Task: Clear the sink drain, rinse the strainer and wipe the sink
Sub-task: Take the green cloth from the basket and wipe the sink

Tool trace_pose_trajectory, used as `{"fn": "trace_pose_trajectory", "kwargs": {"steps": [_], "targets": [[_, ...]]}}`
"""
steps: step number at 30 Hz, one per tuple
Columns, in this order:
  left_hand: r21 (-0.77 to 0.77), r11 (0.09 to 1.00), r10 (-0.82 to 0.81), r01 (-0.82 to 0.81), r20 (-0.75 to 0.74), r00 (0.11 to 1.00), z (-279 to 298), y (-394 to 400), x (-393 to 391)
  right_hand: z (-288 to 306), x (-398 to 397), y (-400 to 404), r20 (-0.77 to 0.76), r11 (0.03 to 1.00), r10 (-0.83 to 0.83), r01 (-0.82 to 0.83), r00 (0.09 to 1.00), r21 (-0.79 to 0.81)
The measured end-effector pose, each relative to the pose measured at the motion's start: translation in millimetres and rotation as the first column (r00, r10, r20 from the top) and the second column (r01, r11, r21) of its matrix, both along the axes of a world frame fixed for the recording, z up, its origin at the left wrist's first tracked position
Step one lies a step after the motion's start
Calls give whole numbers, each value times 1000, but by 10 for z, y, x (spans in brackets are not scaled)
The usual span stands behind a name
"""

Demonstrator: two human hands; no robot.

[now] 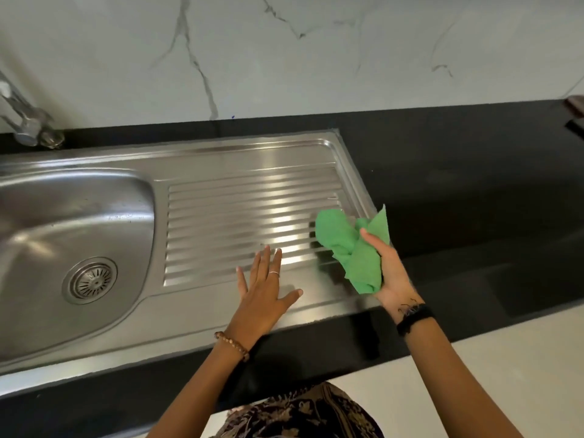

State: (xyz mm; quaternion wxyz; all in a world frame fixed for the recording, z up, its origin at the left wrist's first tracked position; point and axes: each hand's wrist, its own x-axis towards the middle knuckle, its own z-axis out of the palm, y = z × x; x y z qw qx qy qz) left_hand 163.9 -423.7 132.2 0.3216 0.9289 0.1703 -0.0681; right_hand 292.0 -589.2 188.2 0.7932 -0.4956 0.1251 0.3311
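Observation:
The steel sink [79,216] fills the left of the view, and its round strainer [90,279] sits in the drain. A ribbed drainboard [240,203] runs off to the right of the basin. My left hand [265,295] lies flat with straight, spread fingers on the drainboard's front edge. My right hand [390,273], palm up, grips a crumpled green cloth [350,248] just above the drainboard's right front corner. The cloth's loose end hangs over the ribs.
A chrome tap [28,121] stands at the back left. Black countertop [474,184] surrounds the sink, with a white marble wall [284,52] behind. A small dark object [575,105] lies at the far right edge. The counter's front edge runs close to my body.

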Motion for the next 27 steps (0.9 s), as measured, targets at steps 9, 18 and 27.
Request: {"fn": "trace_pose_trajectory", "kwargs": {"steps": [9,18,27], "targets": [[50,998,46,-44,-47,998,101,-392,1068,202,1663,648,574,881,373,-84,729,-466],[35,981,192,-189,-119,974,-27,-674,1296,-405,2646,1363,276,263,953,107,124,-959],[97,971,233,-220,-164,959,-44,-855,1066,-575,2353,1136,154,128,987,352,47,-927]]}}
